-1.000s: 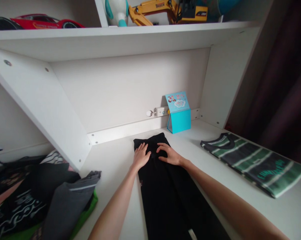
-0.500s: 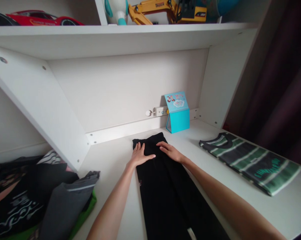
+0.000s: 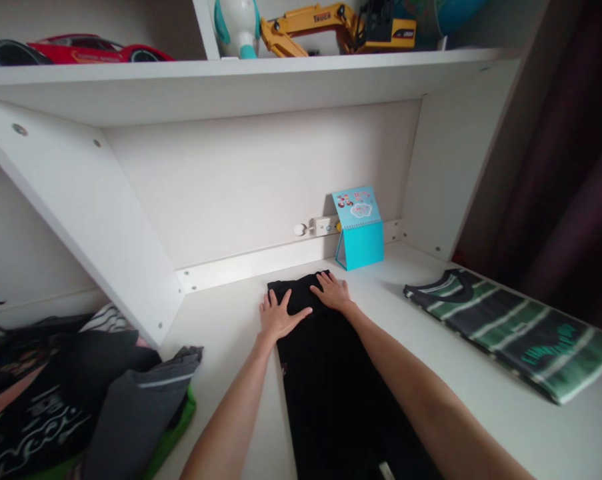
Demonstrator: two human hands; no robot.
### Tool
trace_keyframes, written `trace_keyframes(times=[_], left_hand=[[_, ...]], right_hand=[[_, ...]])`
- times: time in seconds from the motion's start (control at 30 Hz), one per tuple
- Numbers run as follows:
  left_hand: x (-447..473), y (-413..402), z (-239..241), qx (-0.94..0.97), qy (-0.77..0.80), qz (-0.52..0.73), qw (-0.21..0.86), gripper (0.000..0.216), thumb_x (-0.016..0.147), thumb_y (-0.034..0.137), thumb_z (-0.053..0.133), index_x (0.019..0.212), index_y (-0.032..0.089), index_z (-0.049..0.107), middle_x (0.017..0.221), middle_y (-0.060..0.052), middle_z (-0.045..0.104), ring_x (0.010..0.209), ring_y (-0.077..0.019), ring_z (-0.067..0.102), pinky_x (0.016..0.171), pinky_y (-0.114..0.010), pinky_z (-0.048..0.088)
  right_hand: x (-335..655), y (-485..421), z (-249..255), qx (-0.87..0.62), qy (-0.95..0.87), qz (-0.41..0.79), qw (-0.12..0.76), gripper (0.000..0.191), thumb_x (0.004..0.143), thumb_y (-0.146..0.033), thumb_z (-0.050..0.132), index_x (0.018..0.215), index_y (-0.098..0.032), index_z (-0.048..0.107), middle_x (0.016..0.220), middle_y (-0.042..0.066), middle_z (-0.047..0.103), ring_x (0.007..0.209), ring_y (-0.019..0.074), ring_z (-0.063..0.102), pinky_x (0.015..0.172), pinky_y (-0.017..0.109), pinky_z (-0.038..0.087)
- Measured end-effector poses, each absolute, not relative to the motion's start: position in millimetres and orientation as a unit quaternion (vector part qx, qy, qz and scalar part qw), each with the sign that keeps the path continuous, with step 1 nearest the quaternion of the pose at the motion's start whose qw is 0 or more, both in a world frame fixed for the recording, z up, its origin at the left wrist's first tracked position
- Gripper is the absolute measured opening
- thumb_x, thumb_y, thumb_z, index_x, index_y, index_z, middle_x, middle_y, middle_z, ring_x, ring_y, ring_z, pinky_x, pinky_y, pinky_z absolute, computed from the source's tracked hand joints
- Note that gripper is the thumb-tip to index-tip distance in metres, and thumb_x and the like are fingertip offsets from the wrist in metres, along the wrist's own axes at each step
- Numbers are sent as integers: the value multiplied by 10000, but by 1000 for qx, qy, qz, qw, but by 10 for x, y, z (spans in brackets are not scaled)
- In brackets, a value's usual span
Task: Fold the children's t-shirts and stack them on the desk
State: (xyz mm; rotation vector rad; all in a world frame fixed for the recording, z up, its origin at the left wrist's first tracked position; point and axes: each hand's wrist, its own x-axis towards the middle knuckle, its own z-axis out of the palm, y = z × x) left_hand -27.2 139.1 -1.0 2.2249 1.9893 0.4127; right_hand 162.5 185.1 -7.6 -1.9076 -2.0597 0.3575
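A long black garment (image 3: 331,387) lies flat on the white desk (image 3: 231,327), running from the near edge toward the back wall. My left hand (image 3: 278,315) rests flat on its far left corner, fingers spread and thumb out. My right hand (image 3: 332,292) lies flat on the far right corner, fingers stretched forward. Neither hand holds anything.
A folded green and black striped shirt (image 3: 515,330) lies on the desk at the right. A small blue standing card (image 3: 359,228) leans by the back wall. A pile of dark clothes (image 3: 75,393) sits at the left. Toy vehicles (image 3: 331,27) stand on the shelf above.
Both hands slid forward and apart along the black garment toward its far end; the right hand now reaches the far right corner, the left the left edge.
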Motion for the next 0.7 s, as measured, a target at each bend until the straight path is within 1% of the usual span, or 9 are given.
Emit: trace_keyframes(times=[0.13, 0.27, 0.37, 0.43, 0.5, 0.57, 0.63, 0.7], left_hand=[[-280, 1398, -37, 736, 657, 150, 59, 877, 700, 787, 268, 1390, 246, 262, 1460, -155, 192, 1330, -368, 127, 1025, -525, 117], [-283, 1433, -119, 732, 659, 161, 51, 770, 778, 705, 247, 1388, 234, 269, 1453, -142, 226, 1325, -351, 160, 1029, -514, 134], [-340, 1535, -122, 709, 672, 209, 45, 619, 841, 553, 320, 1365, 222, 316, 1398, -133, 347, 1287, -317, 266, 1020, -458, 208], [-422, 1675, -66, 670, 697, 248, 60, 526, 852, 422, 379, 1332, 209, 365, 1329, -141, 433, 1237, -301, 349, 986, -430, 270], [-526, 1865, 26, 640, 715, 266, 92, 421, 841, 334, 417, 1233, 194, 479, 1223, -143, 526, 1158, -289, 442, 933, -403, 334], [-624, 2063, 127, 636, 712, 269, 128, 286, 820, 285, 461, 1050, 180, 594, 1066, -120, 617, 1037, -260, 538, 864, -352, 390], [-695, 2220, 213, 640, 697, 276, 169, 164, 781, 243, 523, 883, 171, 628, 883, -74, 664, 891, -215, 598, 778, -291, 427], [-733, 2309, 276, 643, 678, 288, 209, 96, 744, 214, 574, 811, 160, 615, 732, -31, 657, 759, -180, 615, 693, -254, 443]], right_hand=[[1683, 1646, 30, -655, -730, 124, 151, 586, 907, -519, 208, 1394, -200, 267, 1457, 101, 217, 1343, 250, 132, 1022, 576, 91], [1793, 980, 68, -608, -771, 119, 148, 615, 881, -546, 300, 1385, -191, 299, 1451, 106, 228, 1347, 245, 125, 1045, 550, 77], [1922, 291, 57, -559, -801, 146, 155, 659, 850, -593, 333, 1401, -240, 255, 1464, 94, 172, 1345, 262, 117, 1046, 550, 124], [2017, -131, 67, -526, -816, 179, 159, 662, 837, -592, 365, 1408, -302, 198, 1470, 56, 127, 1342, 263, 101, 1054, 541, 141], [2094, -460, 88, -497, -826, 210, 163, 651, 830, -562, 417, 1398, -372, 160, 1466, 4, 108, 1338, 256, 96, 1066, 521, 160], [2142, -679, 103, -478, -832, 227, 169, 638, 833, -528, 443, 1384, -414, 142, 1459, -30, 110, 1333, 252, 101, 1072, 513, 171], [2156, -800, 104, -476, -833, 227, 168, 633, 838, -519, 439, 1380, -422, 125, 1453, -35, 112, 1331, 254, 103, 1074, 522, 158], [2148, -856, 100, -487, -832, 215, 158, 625, 849, -527, 409, 1385, -401, 114, 1454, -22, 110, 1331, 259, 100, 1071, 536, 140]])
